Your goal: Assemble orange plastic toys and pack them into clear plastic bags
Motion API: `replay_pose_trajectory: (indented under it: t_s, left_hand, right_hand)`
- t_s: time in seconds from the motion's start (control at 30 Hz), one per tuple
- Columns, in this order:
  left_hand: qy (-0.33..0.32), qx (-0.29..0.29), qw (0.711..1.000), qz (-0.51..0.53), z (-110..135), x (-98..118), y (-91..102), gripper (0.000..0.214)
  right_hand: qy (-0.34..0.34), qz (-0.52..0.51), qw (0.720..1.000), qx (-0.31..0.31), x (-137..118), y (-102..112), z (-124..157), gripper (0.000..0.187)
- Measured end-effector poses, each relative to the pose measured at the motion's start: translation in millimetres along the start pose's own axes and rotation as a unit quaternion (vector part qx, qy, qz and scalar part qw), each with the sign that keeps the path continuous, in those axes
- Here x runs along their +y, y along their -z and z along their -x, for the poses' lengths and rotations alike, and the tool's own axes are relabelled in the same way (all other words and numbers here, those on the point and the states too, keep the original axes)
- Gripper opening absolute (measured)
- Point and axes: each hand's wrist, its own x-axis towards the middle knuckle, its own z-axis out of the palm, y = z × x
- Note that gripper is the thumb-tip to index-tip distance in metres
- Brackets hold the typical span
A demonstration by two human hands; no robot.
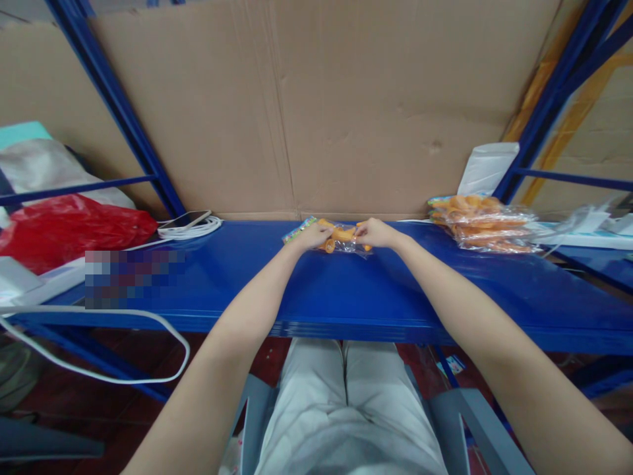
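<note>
On the blue shelf top in front of me lies a clear plastic bag (349, 247) with an orange, tube-like item (342, 233) in it. What kind of item it is, I cannot make out. A colourful green and blue card (300, 229) shows at the bag's left end. My left hand (314, 235) grips the left part of the bag, its fingers closed over the plastic near the card. At the right end, my right hand (376, 233) pinches the bag between thumb and fingers. The fingertips of both hands are small and partly hidden.
Similar orange packages (482, 221) are stacked on the right of the blue shelf (346, 290). On the left are a phone (185, 220), a coiled white cable (198, 227) and a red plastic bag (74, 227). A cardboard sheet (346, 112) stands behind, between blue posts.
</note>
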Motion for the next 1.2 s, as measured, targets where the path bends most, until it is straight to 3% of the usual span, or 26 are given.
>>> replay_pose_trajectory:
  t_s: [0.4,0.73,1.2]
  left_hand:
    - [0.024,0.021,0.999,-0.03,4.0,6.1,4.5,0.032]
    - [-0.041,0.071,0.994,-0.071,3.0,3.4,4.5,0.026]
    - [-0.018,0.136,0.987,-0.077,6.7,10.8,3.3,0.021]
  right_hand:
    - [-0.048,-0.192,0.98,0.013,6.0,-8.4,-1.7,0.018]
    - [-0.03,-0.17,0.985,0.022,2.3,-15.6,-6.4,0.015]
    - [-0.039,-0.218,0.975,-0.005,-7.1,-20.9,-4.8,0.016]
